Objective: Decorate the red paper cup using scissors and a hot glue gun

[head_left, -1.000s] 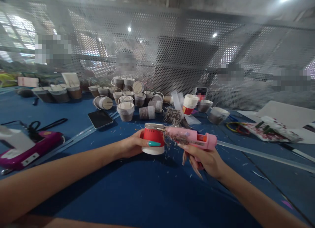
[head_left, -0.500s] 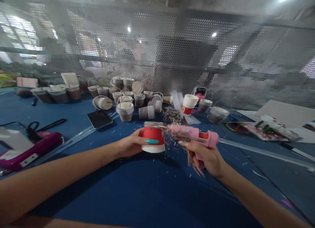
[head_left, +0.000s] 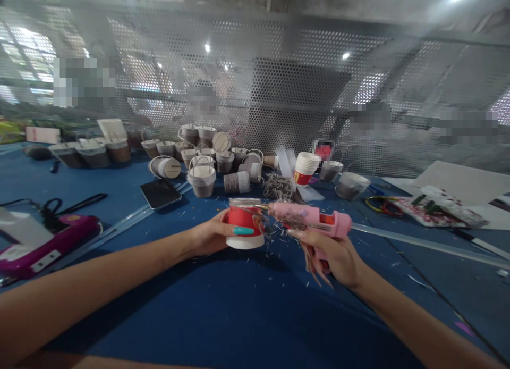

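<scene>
My left hand [head_left: 213,235] is wrapped round a small red paper cup [head_left: 242,225] that stands upside down on the blue table [head_left: 223,310]. A grey-brown band runs round the cup's top edge. My right hand [head_left: 332,254] grips a pink hot glue gun [head_left: 308,220] by its handle. The gun's nozzle touches the cup's upper right edge, and a clear glue stick [head_left: 414,244] sticks out of its back to the right. Strands of twine hang near the nozzle.
Several twine-wrapped cups with handles [head_left: 207,164] crowd the table's far middle, next to a stack of red-and-white cups [head_left: 305,169] and a twine bundle [head_left: 279,187]. A phone [head_left: 160,193] lies at the left; a magenta device [head_left: 51,236] lies further left. White boards [head_left: 458,191] lie right. A perforated metal screen [head_left: 279,92] backs the table.
The cup and the glue gun have shifted very slightly to the left together. Both grips are unchanged.
</scene>
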### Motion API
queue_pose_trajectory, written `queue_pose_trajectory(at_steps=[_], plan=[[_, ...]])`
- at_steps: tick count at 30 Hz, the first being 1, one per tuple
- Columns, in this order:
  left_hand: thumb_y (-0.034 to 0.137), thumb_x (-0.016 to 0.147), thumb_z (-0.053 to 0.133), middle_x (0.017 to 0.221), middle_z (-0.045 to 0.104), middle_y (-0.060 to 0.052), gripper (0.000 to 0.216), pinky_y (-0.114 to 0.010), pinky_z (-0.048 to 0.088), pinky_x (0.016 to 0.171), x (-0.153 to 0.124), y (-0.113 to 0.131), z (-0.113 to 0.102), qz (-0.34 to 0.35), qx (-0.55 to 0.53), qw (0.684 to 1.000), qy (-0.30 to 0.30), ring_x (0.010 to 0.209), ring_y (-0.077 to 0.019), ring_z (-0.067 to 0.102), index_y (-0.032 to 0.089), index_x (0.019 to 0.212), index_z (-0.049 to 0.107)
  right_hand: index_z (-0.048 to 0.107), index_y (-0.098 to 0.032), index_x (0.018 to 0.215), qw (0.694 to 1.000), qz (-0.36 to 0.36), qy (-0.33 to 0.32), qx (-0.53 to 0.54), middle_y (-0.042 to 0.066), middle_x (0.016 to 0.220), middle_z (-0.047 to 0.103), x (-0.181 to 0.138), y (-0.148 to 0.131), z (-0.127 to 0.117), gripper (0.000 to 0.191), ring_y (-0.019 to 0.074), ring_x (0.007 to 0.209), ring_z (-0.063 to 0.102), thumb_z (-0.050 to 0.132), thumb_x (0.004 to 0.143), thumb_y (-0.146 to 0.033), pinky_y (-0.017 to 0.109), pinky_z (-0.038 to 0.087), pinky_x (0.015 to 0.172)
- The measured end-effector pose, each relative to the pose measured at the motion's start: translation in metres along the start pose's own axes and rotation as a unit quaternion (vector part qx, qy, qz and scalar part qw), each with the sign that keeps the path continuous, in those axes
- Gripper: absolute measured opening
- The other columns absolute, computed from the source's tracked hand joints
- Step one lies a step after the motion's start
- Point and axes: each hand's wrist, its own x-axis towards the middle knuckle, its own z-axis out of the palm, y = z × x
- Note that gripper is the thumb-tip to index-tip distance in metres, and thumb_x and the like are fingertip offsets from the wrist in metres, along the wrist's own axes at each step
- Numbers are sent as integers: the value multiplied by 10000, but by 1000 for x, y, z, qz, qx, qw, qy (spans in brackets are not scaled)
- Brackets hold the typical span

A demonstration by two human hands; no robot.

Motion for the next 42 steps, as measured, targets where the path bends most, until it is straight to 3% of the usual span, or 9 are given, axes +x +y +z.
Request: queue_pose_trajectory(at_steps=[16, 23, 31, 42], plan=[[165, 597, 760, 1005, 736, -84, 550, -324, 489, 861, -1, 0, -2, -18, -24, 999, -11, 901, -200, 686, 122, 1128, 622, 426, -214, 317, 1000, -7, -13, 3, -14, 253, 397, 1, 1, -1, 458, 85, 267, 407, 604, 674, -439, 217, 373, 333], [201, 577, 791, 978, 732, -108, 579, -322, 494, 825, -3, -1, -6, -27, 7, 1000, 2, 857, -206, 683, 109, 1122, 616, 533, -177, 397, 999, 26, -43, 6, -17, 275, 429, 1, 2, -2, 415, 76, 247, 381, 600, 671, -482, 208, 316, 298], [166, 595, 767, 931, 738, -91, 503, -282, 498, 781, -2, 0, -3, -29, 9, 1000, -2, 817, -189, 684, 110, 1079, 643, 484, -203, 350, 999, 13, -31, 12, -23, 258, 407, 1, 1, -1, 428, 96, 257, 411, 604, 660, -473, 225, 311, 300], [148, 588, 750, 988, 730, -84, 590, -316, 490, 847, -3, 0, -5, -24, -21, 999, -22, 880, -197, 682, 132, 1158, 599, 456, -212, 375, 1000, 17, -12, 0, -19, 270, 421, 1, -2, -2, 413, 93, 253, 393, 597, 643, -493, 229, 293, 300]])
